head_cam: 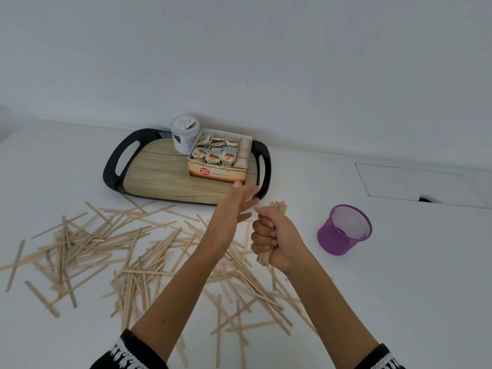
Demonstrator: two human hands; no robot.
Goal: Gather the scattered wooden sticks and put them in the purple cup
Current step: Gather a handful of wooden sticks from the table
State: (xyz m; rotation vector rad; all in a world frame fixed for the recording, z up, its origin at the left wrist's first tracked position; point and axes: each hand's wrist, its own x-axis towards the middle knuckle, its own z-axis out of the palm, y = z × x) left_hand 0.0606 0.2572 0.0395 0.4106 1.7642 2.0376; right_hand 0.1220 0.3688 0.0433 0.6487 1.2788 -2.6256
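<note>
Wooden sticks (106, 243): one bundle (277, 209) in hand, the rest loose on the tabletop (399, 288).

My right hand (274, 238) has its fingers clamped round the upright bundle so the ends stay level. My left hand (234, 206), fingers straight and apart, stands beside the bundle, probably to square it. The purple cup (343, 230) stands upright, mouth free, toward the tabletop's right edge, near enough for loading.

Loose sticks (127, 251) lie scattered on the bench (399, 288) across the lower left and centre of the frame. The tray (117, 161) sits behind them, upper centre, carrying a tea box (218, 166) with a tub (183, 134) behind it. The cup (343, 230) stands right of my right grip (274, 235), which holds a bundle (278, 209) upright.
</note>
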